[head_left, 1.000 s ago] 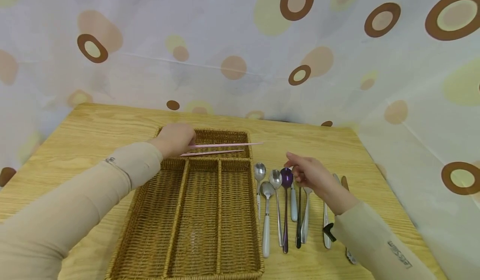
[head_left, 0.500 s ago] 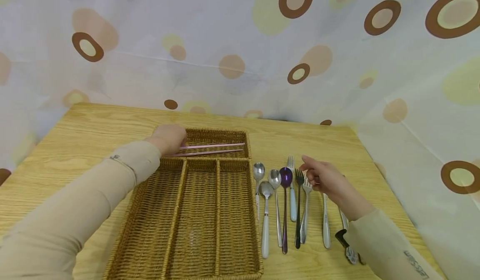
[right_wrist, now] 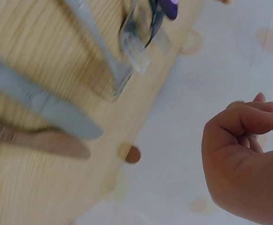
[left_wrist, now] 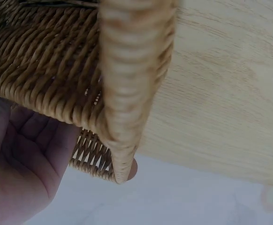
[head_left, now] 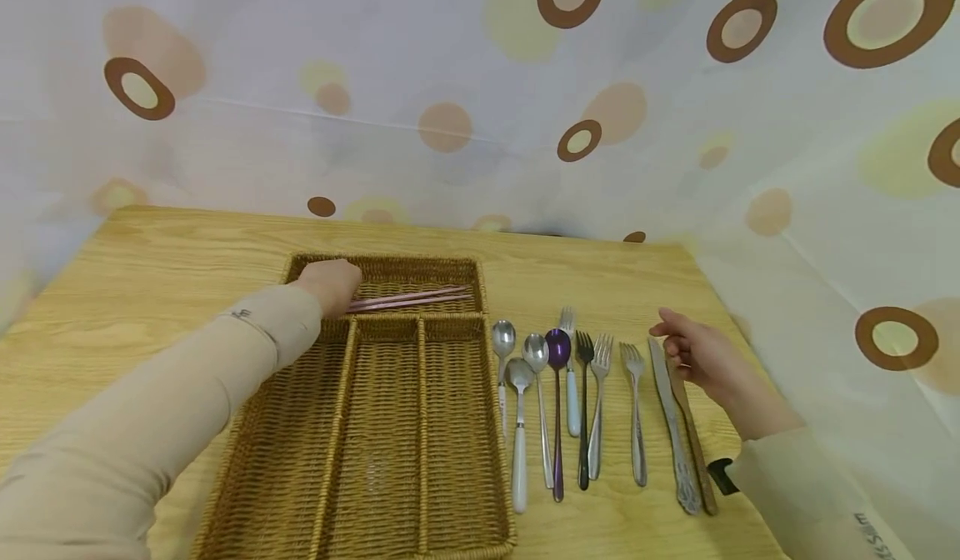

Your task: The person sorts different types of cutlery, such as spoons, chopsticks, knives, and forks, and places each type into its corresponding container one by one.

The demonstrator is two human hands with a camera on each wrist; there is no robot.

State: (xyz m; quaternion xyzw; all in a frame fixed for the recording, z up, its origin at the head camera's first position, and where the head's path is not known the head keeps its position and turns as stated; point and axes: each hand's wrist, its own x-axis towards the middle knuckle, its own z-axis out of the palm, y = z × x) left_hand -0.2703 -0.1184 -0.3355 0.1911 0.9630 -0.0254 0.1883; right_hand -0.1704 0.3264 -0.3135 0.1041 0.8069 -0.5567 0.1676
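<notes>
My left hand reaches into the back compartment of a wicker cutlery basket and holds pink chopsticks at their left ends. The chopsticks lie low, close together, along that compartment. In the left wrist view the wicker wall covers the fingertips of the left hand. My right hand hovers over the far ends of a silver table knife and a brown table knife. Its fingers are loosely curled and hold nothing, as the right wrist view also shows.
Right of the basket lie several spoons, among them a purple spoon and a white-handled spoon. Several forks follow, including a black fork and a silver fork. A patterned cloth hangs behind the wooden table.
My left hand has lowered the chopsticks into the back compartment, and they have drawn closer together. My right hand has moved right, from above the forks to the knives.
</notes>
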